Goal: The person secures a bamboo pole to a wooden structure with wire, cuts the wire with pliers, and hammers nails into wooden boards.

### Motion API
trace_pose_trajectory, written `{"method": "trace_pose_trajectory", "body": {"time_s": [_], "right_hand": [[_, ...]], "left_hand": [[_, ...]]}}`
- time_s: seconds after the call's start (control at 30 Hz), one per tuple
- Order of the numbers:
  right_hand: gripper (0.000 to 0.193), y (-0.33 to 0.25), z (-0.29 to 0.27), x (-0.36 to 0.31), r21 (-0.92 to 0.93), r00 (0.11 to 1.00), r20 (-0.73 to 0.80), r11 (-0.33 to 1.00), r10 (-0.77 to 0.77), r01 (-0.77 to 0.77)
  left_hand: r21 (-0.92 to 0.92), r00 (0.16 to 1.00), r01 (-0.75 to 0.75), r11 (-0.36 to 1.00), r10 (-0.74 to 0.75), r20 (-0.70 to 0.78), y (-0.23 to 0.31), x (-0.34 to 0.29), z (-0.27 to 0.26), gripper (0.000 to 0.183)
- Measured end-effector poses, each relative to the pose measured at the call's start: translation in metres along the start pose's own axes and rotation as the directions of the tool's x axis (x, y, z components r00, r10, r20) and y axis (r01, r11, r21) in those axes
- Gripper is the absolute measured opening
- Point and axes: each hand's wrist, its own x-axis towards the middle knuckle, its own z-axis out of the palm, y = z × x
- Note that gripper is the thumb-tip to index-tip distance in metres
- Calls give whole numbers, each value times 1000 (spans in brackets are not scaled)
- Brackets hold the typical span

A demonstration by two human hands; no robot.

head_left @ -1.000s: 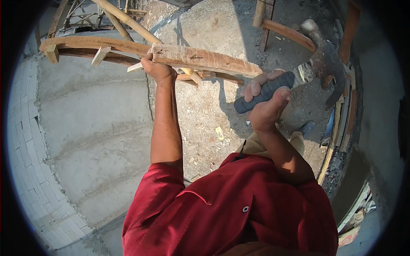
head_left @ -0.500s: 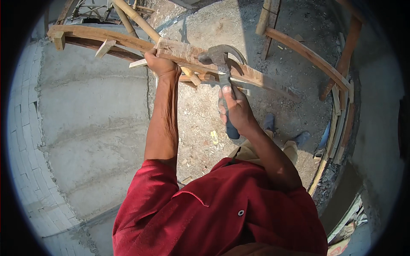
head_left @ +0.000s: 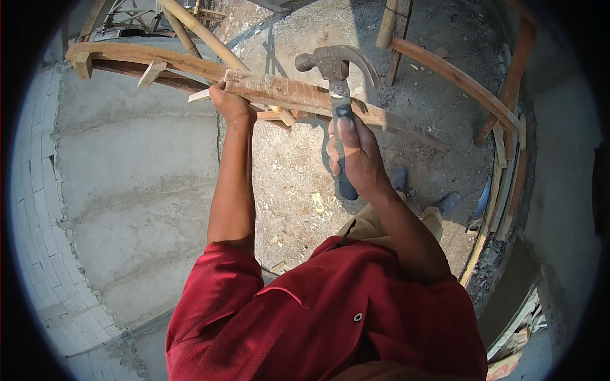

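My right hand (head_left: 357, 152) is closed round the dark handle of a claw hammer (head_left: 332, 63). The hammer's head is up over a long wooden beam (head_left: 279, 90), its round face pointing left and its claw right. My left hand (head_left: 230, 105) grips the beam near its left end, fingers hidden behind the wood. The beam slants down to the right, partly in shade. Just left of that hand, a curved wooden rail (head_left: 146, 54) meets the beam, with short wood blocks (head_left: 152, 74) fixed along it.
Bamboo poles (head_left: 206, 35) lean behind the beam. A grey rendered wall (head_left: 136, 159) fills the left, bordered by light blocks (head_left: 38, 184). Another timber rail (head_left: 454, 79) crosses at upper right, and planks (head_left: 502, 184) lean along the right wall. Rubble covers the ground (head_left: 292, 171).
The hammer has risen off the beam, its head moving up and slightly right in my right hand. My left hand keeps hold of the beam; the view has shifted slightly.
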Motion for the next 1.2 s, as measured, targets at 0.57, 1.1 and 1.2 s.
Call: {"method": "trace_pose_trajectory", "body": {"time_s": [0.57,1.1,1.2], "right_hand": [[30,143,-112,4,317,782,-557,942,280,-112],[30,285,-197,2,862,558,-474,487,681,138],[29,278,-185,0,826,431,-550,540,715,159]], "left_hand": [[-157,985,169,973,-162,58,3,-41,-48,45],[-97,985,146,985,-136,106,43,-162,-118,50],[-29,965,177,984,-180,-190,23,-126,-135,45]]}}
